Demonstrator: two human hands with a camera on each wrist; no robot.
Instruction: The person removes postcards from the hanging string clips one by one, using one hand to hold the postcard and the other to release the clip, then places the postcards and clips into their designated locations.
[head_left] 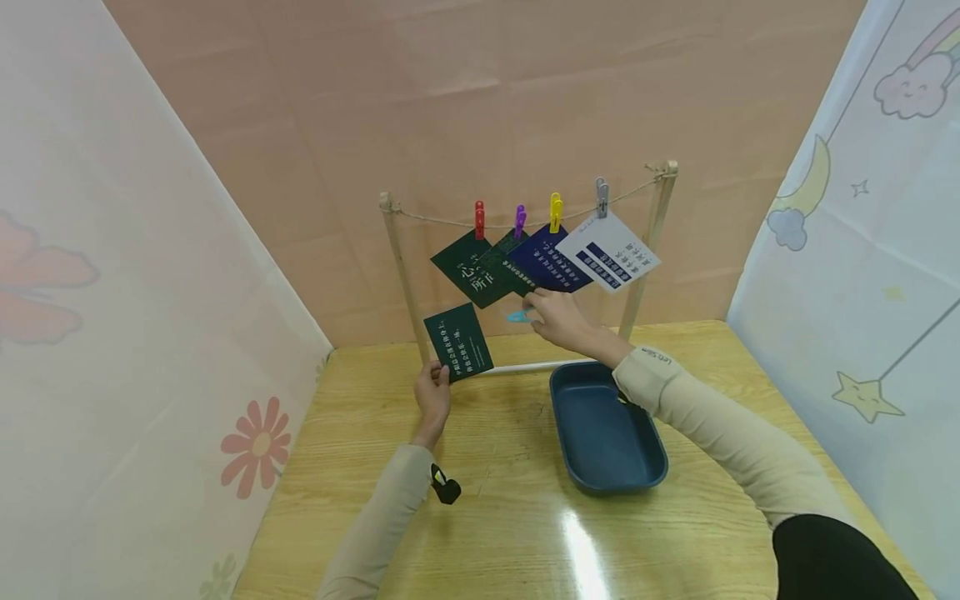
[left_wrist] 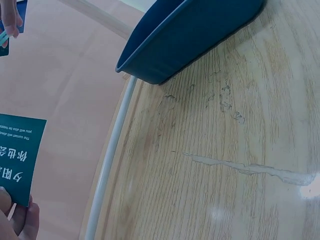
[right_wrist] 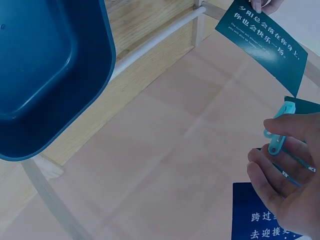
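My left hand [head_left: 432,395] pinches the lower left corner of a dark green card [head_left: 459,342] with white writing, in front of the rack's left post. My right hand [head_left: 553,317] holds a light blue clothespin [right_wrist: 282,127] between thumb and fingers, just below the hanging cards. On the string [head_left: 442,220] hang a dark green card [head_left: 468,271] under a red clothespin [head_left: 479,221], another green card under a purple clothespin [head_left: 520,222], a navy card [head_left: 551,258] under a yellow clothespin [head_left: 556,213], and a white card [head_left: 609,250] under a grey clothespin [head_left: 602,198].
A blue plastic bin [head_left: 609,487] stands on the wooden table [head_left: 495,517], beneath my right forearm. The string runs between a left wooden post [head_left: 403,279] and a right post [head_left: 647,267], with a white bar [head_left: 525,367] low between them. Patterned cloths flank the table.
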